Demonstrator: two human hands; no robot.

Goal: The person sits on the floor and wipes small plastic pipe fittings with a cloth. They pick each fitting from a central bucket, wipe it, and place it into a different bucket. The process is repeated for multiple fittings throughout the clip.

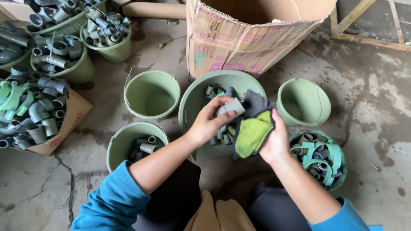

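My left hand (208, 122) grips a short grey pipe fitting (230, 107) above a wide green basin (192, 100) that holds several more grey fittings. My right hand (275, 139) holds a cleaning cloth (253, 128), yellow-green on one face and dark grey on the other, right beside the fitting. Both hands are over the basin's right half.
An empty green bucket (152, 95) and another (303, 102) flank the basin. A bucket with few fittings (128, 143) sits at near left, a full one (320, 158) at near right. Buckets and a box of fittings (38, 111) fill the left. A large cardboard box (244, 38) stands behind.
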